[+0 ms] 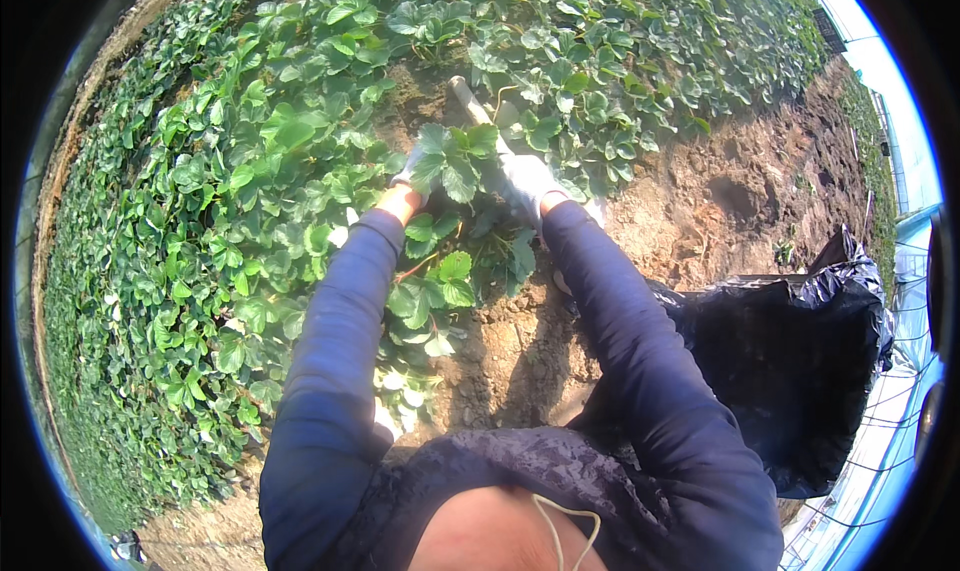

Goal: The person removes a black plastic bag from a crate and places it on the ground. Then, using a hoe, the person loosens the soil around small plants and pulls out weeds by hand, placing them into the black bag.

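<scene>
My right hand [529, 179], in a white glove, grips a pale stick-like handle [471, 102] that slants up and away to the left. What lies at the handle's near end is hidden by the hand and leaves. My left hand [412, 170], also in a pale glove, reaches among the strawberry plants [292, 132]. A leafy strawberry sprig [454, 161] stands between the two hands and covers the left fingers, so their grip is hidden. Bare brown soil [409, 94] shows just beyond the hands.
To my right stands a container lined with a black plastic bag [772, 368]. Dry, lumpy soil [720, 188] runs along the bed's right side. A dark crate [829, 30] sits far off at upper right. Plastic sheeting [911, 271] borders the right edge.
</scene>
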### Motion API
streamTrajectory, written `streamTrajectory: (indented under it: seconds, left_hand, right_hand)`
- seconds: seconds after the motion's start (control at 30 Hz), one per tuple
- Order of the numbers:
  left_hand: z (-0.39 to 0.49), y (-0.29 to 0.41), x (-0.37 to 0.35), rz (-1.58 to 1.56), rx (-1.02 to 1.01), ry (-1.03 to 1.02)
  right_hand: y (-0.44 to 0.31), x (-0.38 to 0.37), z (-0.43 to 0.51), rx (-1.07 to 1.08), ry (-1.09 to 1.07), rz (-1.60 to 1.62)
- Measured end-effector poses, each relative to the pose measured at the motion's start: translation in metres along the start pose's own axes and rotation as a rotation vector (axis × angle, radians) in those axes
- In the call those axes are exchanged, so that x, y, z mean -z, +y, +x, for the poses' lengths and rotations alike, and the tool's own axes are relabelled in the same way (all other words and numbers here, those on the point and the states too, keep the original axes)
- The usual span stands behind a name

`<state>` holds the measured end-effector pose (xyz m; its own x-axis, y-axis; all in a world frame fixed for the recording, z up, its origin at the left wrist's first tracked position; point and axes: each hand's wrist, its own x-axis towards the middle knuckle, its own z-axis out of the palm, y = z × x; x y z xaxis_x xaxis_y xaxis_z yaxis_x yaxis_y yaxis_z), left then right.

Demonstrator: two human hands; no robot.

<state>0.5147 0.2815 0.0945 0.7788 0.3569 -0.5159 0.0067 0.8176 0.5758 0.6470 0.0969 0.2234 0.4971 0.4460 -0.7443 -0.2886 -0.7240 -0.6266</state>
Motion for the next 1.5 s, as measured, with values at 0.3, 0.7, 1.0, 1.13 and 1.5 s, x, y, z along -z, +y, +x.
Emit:
streamTrajectory:
  seconds: [0.3,0.7,1.0,1.13,1.5]
  left_hand:
    - [-0.023,0.009,0.011,0.021,0.042,0.023]
    - [-0.084,0.112,-0.058,0.784,-0.274,0.103]
    - [-0.225,0.127,-0.109,1.136,-0.429,0.196]
    - [-0.322,0.067,-0.114,1.292,-0.339,0.212]
    - [-0.402,-0.078,-0.102,1.980,0.041,-0.472]
  right_hand:
    - [0.062,-0.015,-0.013,0.602,0.100,-0.784]
    - [-0.080,0.046,-0.156,0.406,0.041,0.160]
    - [-0.043,0.116,-0.284,0.461,0.075,0.565]
    - [-0.027,0.120,-0.283,0.392,-0.040,0.704]
    - [-0.024,0.141,-0.283,0.443,-0.005,0.760]
